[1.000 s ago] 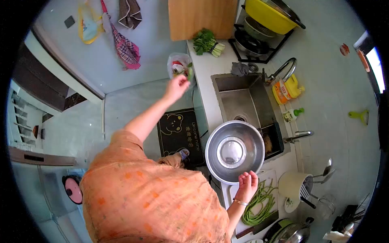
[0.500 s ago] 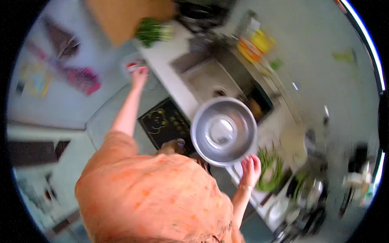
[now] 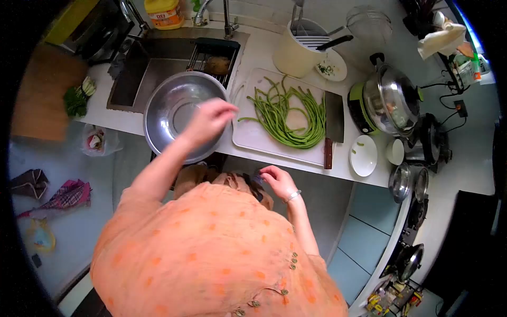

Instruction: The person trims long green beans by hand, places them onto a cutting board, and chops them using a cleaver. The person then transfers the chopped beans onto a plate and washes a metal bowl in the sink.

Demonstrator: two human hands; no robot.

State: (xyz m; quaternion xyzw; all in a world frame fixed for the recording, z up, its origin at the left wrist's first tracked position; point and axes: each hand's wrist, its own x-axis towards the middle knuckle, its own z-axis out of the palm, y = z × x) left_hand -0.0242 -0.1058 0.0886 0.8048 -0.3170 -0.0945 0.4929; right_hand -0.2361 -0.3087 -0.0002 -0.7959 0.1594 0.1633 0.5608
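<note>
A large steel bowl [image 3: 158, 113] rests at the counter's front edge, overlapping the sink. My left hand [image 3: 208, 120] is above the bowl's right side, its fingers drawn together and pointing toward the cutting board. Motion blur and the hand itself hide whatever may be between them. Below the counter's front edge, close to my body, my right hand [image 3: 280, 182] is loosely curved with its fingers somewhat apart. Long green beans [image 3: 303, 138] lie coiled on the white cutting board [image 3: 248, 138], beside a cleaver [image 3: 334, 119] with a brown handle.
Behind the bowl is the steel sink [image 3: 127, 79] with a dark drain rack [image 3: 214, 58]. A white utensil pot [image 3: 293, 53], a small plate [image 3: 338, 68], a white dish [image 3: 363, 156] and a steamer pot [image 3: 393, 100] stand around the board. Leafy greens [image 3: 76, 100] lie at left.
My view has turned toward the counter. My left hand has come from the plastic bag at the left to above the bowl. My right hand has dropped from beside the bowl to below the counter edge.
</note>
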